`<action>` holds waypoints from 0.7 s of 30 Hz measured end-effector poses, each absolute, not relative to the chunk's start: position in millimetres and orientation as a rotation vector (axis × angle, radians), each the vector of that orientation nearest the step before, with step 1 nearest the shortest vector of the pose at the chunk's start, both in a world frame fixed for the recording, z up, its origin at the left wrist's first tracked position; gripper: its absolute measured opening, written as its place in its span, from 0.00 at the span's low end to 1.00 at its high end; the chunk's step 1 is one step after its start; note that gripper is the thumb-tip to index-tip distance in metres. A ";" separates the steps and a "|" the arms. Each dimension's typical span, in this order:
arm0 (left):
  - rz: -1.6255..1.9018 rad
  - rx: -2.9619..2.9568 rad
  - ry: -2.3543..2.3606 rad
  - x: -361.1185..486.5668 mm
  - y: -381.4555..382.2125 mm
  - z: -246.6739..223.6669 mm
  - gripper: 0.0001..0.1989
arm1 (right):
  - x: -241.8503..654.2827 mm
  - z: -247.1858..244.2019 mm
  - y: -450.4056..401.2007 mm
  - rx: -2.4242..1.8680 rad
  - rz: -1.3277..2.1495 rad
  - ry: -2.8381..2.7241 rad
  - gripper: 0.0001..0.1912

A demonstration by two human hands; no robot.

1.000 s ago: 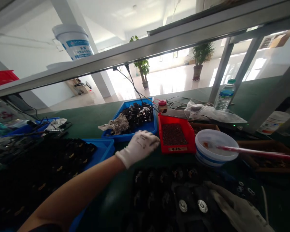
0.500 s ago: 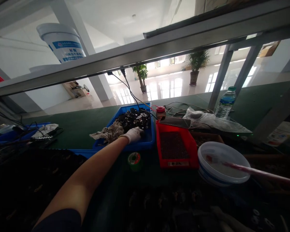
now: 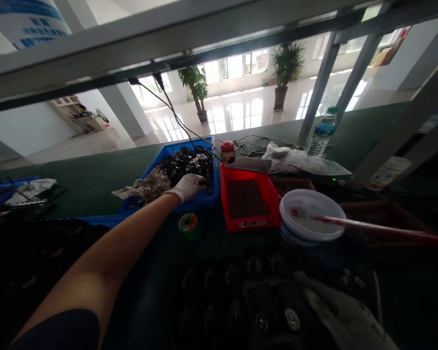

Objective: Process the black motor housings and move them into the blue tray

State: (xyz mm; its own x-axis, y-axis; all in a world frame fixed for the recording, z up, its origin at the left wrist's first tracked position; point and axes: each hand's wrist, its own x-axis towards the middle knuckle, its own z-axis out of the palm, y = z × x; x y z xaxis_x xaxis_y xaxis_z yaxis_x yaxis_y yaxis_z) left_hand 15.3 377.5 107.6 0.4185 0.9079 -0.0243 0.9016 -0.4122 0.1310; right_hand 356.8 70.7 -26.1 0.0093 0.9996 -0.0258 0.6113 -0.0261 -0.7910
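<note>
My left hand (image 3: 190,186), in a white glove with dark fingertips, reaches into the blue tray (image 3: 216,187). Its fingers curl down at the near edge of a heap of small black parts (image 3: 184,163); what they hold, if anything, is hidden. A crumpled grey cloth (image 3: 151,187) lies left of this hand in the tray. My right hand (image 3: 345,311), also gloved, is at the dim lower right with fingers stretched out. It lies beside rows of dark pieces (image 3: 263,296), two of which show round metal discs (image 3: 292,319).
A red bin (image 3: 251,224) of small dark bits stands right of the tray, a phone (image 3: 250,164) across its back. Nearby are a white bucket (image 3: 310,238) with a red-handled stick (image 3: 379,228), a green spool (image 3: 188,227) and a water bottle (image 3: 320,136). A metal shelf beam (image 3: 204,36) crosses above.
The view has tipped down and shifted right, so the bench things sit higher and further left. My right hand shows more clearly. My left hand stays in the blue tray.
</note>
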 end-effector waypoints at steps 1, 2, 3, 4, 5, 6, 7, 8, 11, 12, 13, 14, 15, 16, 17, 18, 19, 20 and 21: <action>0.156 2.514 1.609 18.7 363.9 113.8 0.15 | 354.9 -22.3 69.0 -1.701 0.849 -1.668 0.16; 0.237 2.487 1.572 22.6 347.1 120.0 0.16 | 352.9 -19.0 67.9 -1.703 0.855 -1.672 0.16; 0.305 2.460 1.528 27.3 327.1 125.7 0.18 | 351.0 -16.2 67.5 -1.705 0.860 -1.674 0.16; 0.355 2.437 1.468 32.8 304.7 130.5 0.20 | 349.4 -13.9 67.7 -1.706 0.865 -1.674 0.16; 0.380 2.416 1.395 39.2 281.3 133.9 0.21 | 347.9 -12.1 68.6 -1.705 0.868 -1.673 0.16; 0.404 2.404 1.327 46.4 258.4 135.5 0.20 | 346.7 -10.6 69.9 -1.699 0.873 -1.675 0.16; 0.418 2.403 1.253 54.3 237.3 135.2 0.18 | 345.6 -9.2 71.5 -1.690 0.879 -1.679 0.16; 0.431 2.412 1.161 62.9 219.5 133.1 0.15 | 344.7 -8.0 73.2 -1.681 0.884 -1.683 0.15; 0.393 2.466 0.980 90.6 189.7 118.7 0.10 | 342.5 -3.8 77.3 -1.649 0.908 -1.699 0.15; 0.362 2.487 0.973 99.6 186.5 112.7 0.10 | 342.0 -2.2 78.0 -1.639 0.916 -1.704 0.17; 0.327 2.509 0.988 108.2 185.4 106.8 0.10 | 341.6 -0.6 78.3 -1.629 0.922 -1.710 0.18; 0.290 2.535 1.006 116.0 185.3 101.3 0.11 | 341.3 0.9 78.3 -1.619 0.926 -1.717 0.20; 0.250 2.567 1.024 122.8 185.4 96.6 0.12 | 341.0 2.1 78.0 -1.608 0.928 -1.723 0.20; 0.208 2.604 1.044 128.4 185.2 92.8 0.13 | 340.8 2.9 77.6 -1.600 0.926 -1.728 0.21; 0.167 2.642 1.064 132.8 184.3 89.9 0.14 | 340.6 3.3 77.2 -1.593 0.922 -1.731 0.21; 0.129 2.680 1.084 136.0 182.7 87.7 0.14 | 340.4 3.4 77.0 -1.584 0.919 -1.733 0.21; 0.093 2.716 1.102 138.1 180.8 86.1 0.14 | 340.3 3.2 77.1 -1.575 0.914 -1.735 0.21; 0.060 2.749 1.119 139.2 178.7 85.1 0.14 | 340.2 2.9 77.4 -1.564 0.910 -1.735 0.21; 0.030 2.779 1.132 139.6 176.7 84.4 0.14 | 340.1 2.6 77.8 -1.555 0.905 -1.734 0.21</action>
